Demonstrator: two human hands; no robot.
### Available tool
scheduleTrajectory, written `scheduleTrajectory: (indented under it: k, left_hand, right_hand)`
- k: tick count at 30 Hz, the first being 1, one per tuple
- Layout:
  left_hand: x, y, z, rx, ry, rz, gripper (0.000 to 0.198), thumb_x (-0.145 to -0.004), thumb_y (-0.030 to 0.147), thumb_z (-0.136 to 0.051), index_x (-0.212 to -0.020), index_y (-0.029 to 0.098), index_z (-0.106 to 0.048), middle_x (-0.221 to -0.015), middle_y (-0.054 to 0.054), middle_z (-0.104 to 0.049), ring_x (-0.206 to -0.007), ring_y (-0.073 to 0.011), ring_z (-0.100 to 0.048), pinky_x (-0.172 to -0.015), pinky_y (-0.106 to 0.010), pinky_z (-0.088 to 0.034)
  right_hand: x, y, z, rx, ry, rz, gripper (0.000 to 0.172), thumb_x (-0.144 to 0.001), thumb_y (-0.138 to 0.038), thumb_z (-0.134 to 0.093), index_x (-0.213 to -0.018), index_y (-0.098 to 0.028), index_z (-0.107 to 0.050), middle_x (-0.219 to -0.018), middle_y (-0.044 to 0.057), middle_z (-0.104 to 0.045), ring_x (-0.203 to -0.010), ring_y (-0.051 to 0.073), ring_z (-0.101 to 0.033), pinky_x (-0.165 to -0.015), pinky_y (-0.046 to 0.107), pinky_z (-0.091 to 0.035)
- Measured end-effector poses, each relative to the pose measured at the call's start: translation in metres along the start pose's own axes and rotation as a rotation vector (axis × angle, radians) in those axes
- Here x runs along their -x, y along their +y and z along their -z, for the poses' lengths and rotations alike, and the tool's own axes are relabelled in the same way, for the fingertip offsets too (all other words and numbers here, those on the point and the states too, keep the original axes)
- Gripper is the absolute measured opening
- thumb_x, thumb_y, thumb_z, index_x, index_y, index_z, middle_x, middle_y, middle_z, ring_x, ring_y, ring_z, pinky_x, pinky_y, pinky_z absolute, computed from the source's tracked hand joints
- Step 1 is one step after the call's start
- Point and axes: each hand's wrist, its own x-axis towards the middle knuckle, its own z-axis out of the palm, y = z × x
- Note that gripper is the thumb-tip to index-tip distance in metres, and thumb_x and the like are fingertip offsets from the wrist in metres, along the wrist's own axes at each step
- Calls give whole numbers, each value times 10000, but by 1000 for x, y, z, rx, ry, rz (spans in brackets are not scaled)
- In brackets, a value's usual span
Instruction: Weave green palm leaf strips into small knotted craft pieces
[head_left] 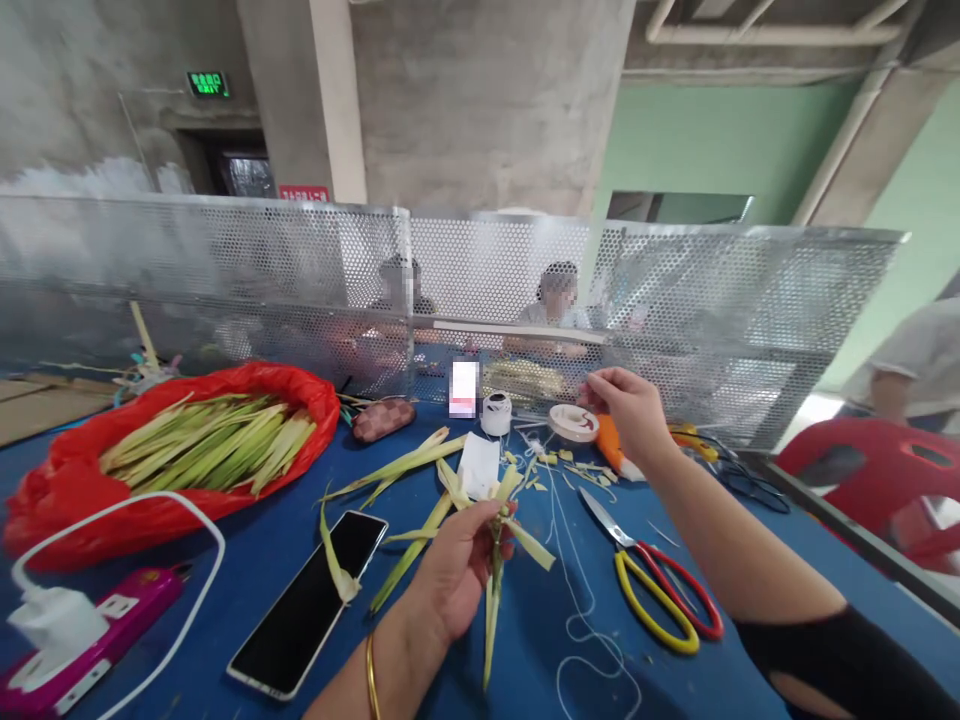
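Note:
My left hand (452, 578) is closed around a small bundle of pale green-yellow leaf strips (493, 600), which fan out above the fingers and hang below as a narrow tail. Raised at the right, my right hand (628, 402) has its thumb and fingers pinched together; whatever is between them is too small to make out. Beneath it sits a round white roll (573, 424). White thread (592, 603) runs loosely down the blue table between the hands. Scissors (634, 545) with red and yellow handles lie partly spread below my right forearm.
A red plastic bag (45, 515) full of leaf strips stands left. Near it are a phone (300, 610) with a strip across it, a purple power strip (120, 635) and a checked pouch (382, 420). Behind rises a perforated metal screen (285, 265), with people beyond.

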Motion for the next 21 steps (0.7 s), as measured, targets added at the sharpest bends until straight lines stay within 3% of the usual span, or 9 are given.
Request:
scheduleTrajectory:
  k: [2,4,6,9,11,14,16,19,21]
  left_hand:
    - [7,2,-3,36,-51,66,101,-817,90,-609,-872,44,-680,-731,-84,-718,-549,-105,-639,-495,-188,-523]
    - [15,2,-6,79,-128,176,121,-825,98,-600,-911,36,-656,-837,-110,-741,-556,-112,-657,-495,-197,-536]
    - [23,-1,-9,111,-217,287,117,-837,113,-581,-908,36,-635,-942,-137,-741,-537,-109,-660,-490,-204,-543]
    - [31,-11,-12,136,-299,425,108,-844,117,-559,-891,42,-621,-897,-135,-742,-488,-107,-649,-487,-207,-544]
    - [36,-18,-12,136,-297,487,102,-837,111,-556,-867,39,-622,-813,-127,-737,-456,-107,-634,-470,-197,-529]
    - [42,-26,-8,108,-205,489,128,-848,99,-533,-777,30,-614,-728,-138,-717,-452,-113,-630,-463,-191,-517]
    - [45,-26,-4,66,-131,430,149,-858,88,-523,-752,30,-610,-661,-121,-696,-476,-129,-640,-475,-209,-529]
    - [46,-18,7,28,-84,350,118,-855,89,-551,-771,35,-615,-628,-91,-676,-518,-146,-654,-496,-240,-553]
    - [43,-9,15,35,-70,363,109,-861,96,-554,-805,28,-619,-649,-98,-679,-551,-154,-667,-516,-248,-564]
  right_hand:
    - [28,-11,14,-42,26,91,211,-789,-384,-613,-724,-184,-589,-685,15,-659,-637,137,-614,-598,255,-473]
    - [63,-16,27,33,-32,280,180,-830,-336,-608,-728,-187,-602,-739,26,-665,-724,152,-611,-691,279,-477]
    - [102,-15,37,114,-170,425,172,-885,-287,-560,-738,-198,-576,-786,34,-668,-768,163,-616,-718,287,-480]
    - [159,-6,44,247,-376,534,152,-941,-179,-472,-833,-208,-574,-821,36,-663,-765,149,-615,-687,252,-485]
    - [190,4,44,368,-442,642,162,-936,-130,-453,-844,-205,-563,-807,44,-653,-745,157,-604,-668,254,-480]
    - [220,18,43,461,-512,756,154,-918,-106,-460,-857,-210,-554,-822,46,-660,-738,168,-604,-676,260,-479]
    - [228,26,43,461,-552,683,153,-876,-103,-500,-956,-219,-560,-928,57,-666,-747,164,-617,-685,256,-487]
    - [227,35,48,611,-553,236,449,-749,-143,-629,-1179,-217,-522,-1142,97,-617,-738,163,-636,-653,258,-488]
    - [221,39,52,768,-591,-30,430,-685,-173,-683,-1103,-205,-585,-1095,88,-631,-745,182,-642,-628,262,-464]
